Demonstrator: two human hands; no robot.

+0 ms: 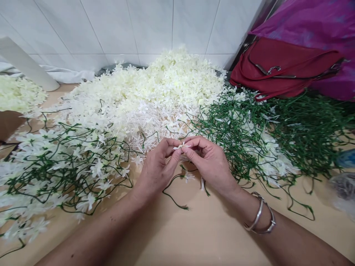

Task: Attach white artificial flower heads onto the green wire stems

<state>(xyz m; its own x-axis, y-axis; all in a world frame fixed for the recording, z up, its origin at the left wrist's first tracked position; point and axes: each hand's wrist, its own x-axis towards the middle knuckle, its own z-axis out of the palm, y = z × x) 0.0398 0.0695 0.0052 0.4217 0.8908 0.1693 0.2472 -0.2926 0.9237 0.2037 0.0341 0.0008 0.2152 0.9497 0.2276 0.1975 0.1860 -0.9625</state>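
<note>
Between the fingertips of both hands is a small white artificial flower (181, 146), pinched from either side. My left hand (163, 159) has its thumb and forefinger closed on it. On the other side, my right hand (208, 159) grips it the same way, with a silver bangle on that wrist. Just below the hands, a green stem (174, 199) lies on the table near a loose white flower piece (189, 176). Behind the hands rises a large heap of cream-white flower heads (172, 81), with white spiky pieces (155, 123) along its front.
White flowers joined to green stems (69, 166) spread at left. Bare green stems (299, 125) pile up at right, below a red handbag (288, 66) and a purple bag (313, 22). A white roll (30, 64) leans at far left. Tiled wall (155, 26) stands behind.
</note>
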